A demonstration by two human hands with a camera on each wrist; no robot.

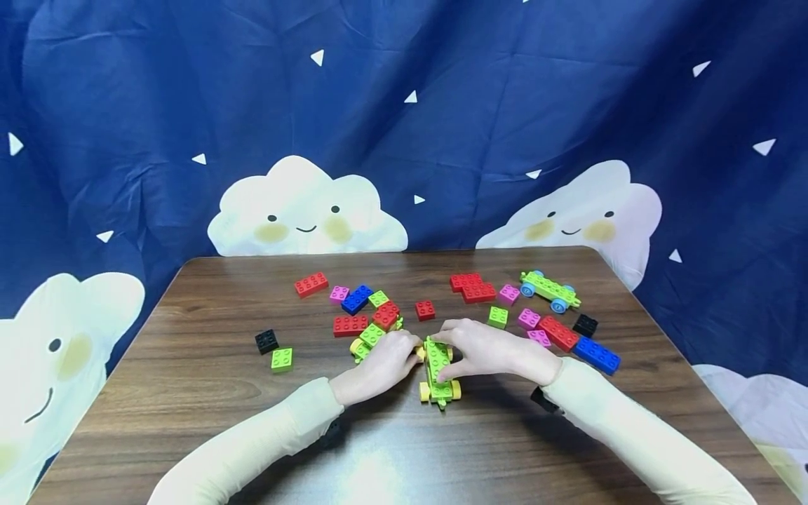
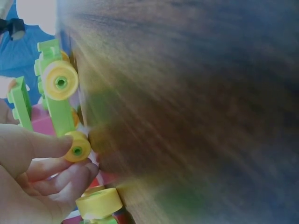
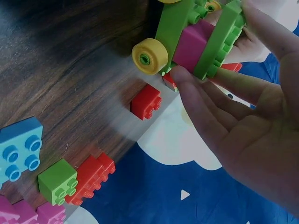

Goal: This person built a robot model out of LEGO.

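Observation:
A toy car with a lime-green base and yellow wheels stands between the two hands, its front wheel point(image 3: 149, 56) plain in the right wrist view. A pink brick point(image 3: 194, 44) on the base bears a long green brick point(image 1: 438, 359). My left hand point(image 1: 388, 361) pinches the car's yellow wheel point(image 2: 78, 147) between thumb and fingers. From the other side, my right hand point(image 1: 482, 347) grips the long green brick by its ends. Just behind the left hand is a second car with yellow wheels, topped by green bricks point(image 1: 371, 334) and a red brick point(image 1: 386, 315).
A green car with blue wheels point(image 1: 549, 289) stands at the back right. Red bricks point(image 1: 478, 292), pink bricks point(image 1: 529, 319) and a blue brick point(image 1: 597, 355) lie near it. On the left are a black brick point(image 1: 266, 341) and a green brick point(image 1: 282, 360). A cloud-patterned curtain point(image 1: 442, 140) hangs behind the table.

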